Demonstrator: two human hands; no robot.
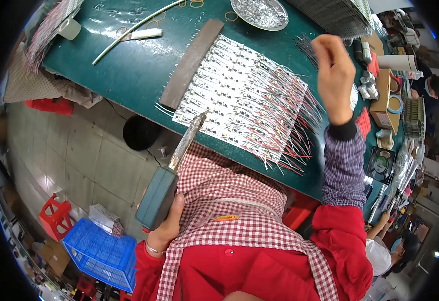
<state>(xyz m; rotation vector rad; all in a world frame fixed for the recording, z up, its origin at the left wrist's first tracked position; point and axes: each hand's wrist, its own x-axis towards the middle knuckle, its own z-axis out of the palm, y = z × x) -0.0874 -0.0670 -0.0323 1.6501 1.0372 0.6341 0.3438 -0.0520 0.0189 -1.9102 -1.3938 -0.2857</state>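
My left hand is wrapped round the teal handle of a soldering gun. Its long, stained metal barrel points up and away, with the tip at the near left edge of a white circuit-board panel. Rows of small boards fill the panel, and red, black and white wires fan out at its right. A dark flat bar lies along the panel's left side. My right hand is raised beyond the panel's right edge, fingers curled together beside a bunch of dark wires; what they hold is hidden.
On the green table lie a thin rod, a white-bristled brush and a round metal dish of silvery bits. Stacked panels stand behind. Cardboard boxes line the right; a blue crate sits on the floor.
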